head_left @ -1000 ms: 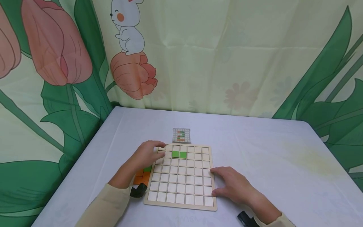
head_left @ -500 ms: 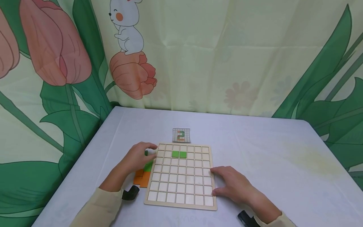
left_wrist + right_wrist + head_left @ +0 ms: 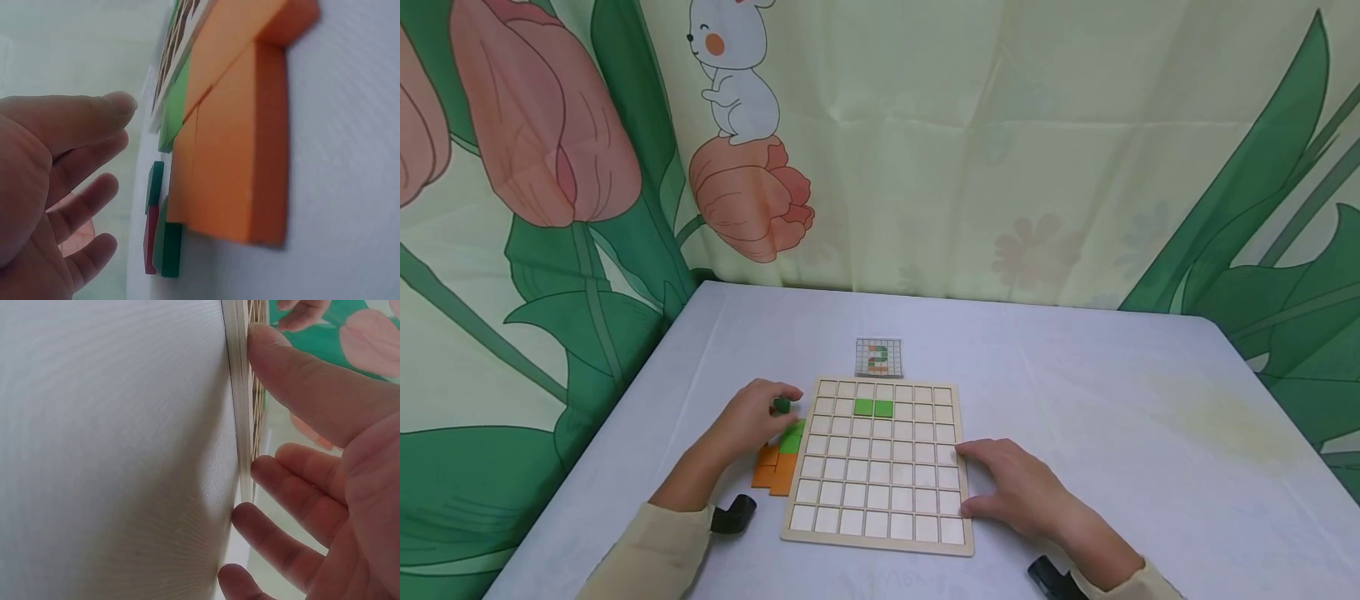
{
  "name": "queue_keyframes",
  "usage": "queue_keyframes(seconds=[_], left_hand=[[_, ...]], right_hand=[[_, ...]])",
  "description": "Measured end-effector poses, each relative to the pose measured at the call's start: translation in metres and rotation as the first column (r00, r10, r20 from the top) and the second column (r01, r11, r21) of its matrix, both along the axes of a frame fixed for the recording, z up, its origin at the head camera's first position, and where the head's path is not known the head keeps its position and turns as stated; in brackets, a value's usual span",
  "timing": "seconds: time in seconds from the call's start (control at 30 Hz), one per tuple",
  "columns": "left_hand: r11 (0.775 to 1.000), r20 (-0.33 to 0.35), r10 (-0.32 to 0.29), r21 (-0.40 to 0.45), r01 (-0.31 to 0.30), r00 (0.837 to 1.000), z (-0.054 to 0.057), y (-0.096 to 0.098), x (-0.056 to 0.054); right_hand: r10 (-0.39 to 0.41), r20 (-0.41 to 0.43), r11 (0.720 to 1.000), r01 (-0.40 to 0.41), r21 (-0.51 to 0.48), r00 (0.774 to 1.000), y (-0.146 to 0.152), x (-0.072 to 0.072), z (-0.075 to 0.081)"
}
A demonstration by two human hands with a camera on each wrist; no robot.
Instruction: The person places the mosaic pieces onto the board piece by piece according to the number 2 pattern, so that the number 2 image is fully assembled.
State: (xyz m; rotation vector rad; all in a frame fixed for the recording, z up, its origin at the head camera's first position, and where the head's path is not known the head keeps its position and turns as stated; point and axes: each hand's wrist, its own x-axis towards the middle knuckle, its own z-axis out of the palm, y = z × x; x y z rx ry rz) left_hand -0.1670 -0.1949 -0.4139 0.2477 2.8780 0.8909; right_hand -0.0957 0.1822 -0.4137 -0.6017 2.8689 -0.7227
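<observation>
A wooden grid board (image 3: 880,546) lies on the table with two light green tiles (image 3: 864,407) in its second row from the far side. My left hand (image 3: 748,421) hovers just left of the board, fingers loosely bent and holding nothing. Beside it lie loose orange tiles (image 3: 225,144), light green tiles (image 3: 174,112), dark green tiles (image 3: 170,250) and a red tile (image 3: 150,240). The left hand partly hides these in the head view. My right hand (image 3: 1018,487) rests against the board's right edge, thumb and fingertips touching the frame.
Beyond the board lies a small pattern card (image 3: 878,358) with a figure in orange and green squares. A white cloth (image 3: 1075,392) covers the table. A printed curtain (image 3: 910,167) hangs behind it.
My left hand has moved left, off the board's far left corner to the loose tiles, uncovering more of them. The right hand and the board stay where they were.
</observation>
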Motion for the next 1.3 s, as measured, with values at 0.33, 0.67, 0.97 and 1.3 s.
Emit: queue_keyframes(seconds=[0.33,0.67,0.97,1.3], left_hand=[[0.999,-0.008,-0.033,0.005,0.033,0.999,-0.007,-0.007,0.001],[0.999,0.009,-0.054,-0.005,0.054,0.999,-0.008,-0.008,0.001],[0.998,0.016,-0.056,-0.012,0.056,0.998,-0.009,-0.008,0.000],[1.000,0.044,-0.017,0.001,0.017,0.999,-0.003,-0.012,0.001]], right_hand=[[-0.003,0.005,1.000,0.003,0.005,1.000,-0.001,0.000,0.000],[0.011,-0.004,1.000,-0.011,0.007,1.000,0.000,-0.001,0.000],[0.021,-0.005,1.000,-0.021,0.011,1.000,0.000,-0.001,0.000],[-0.004,0.017,1.000,0.004,0.002,1.000,-0.001,-0.001,0.000]])
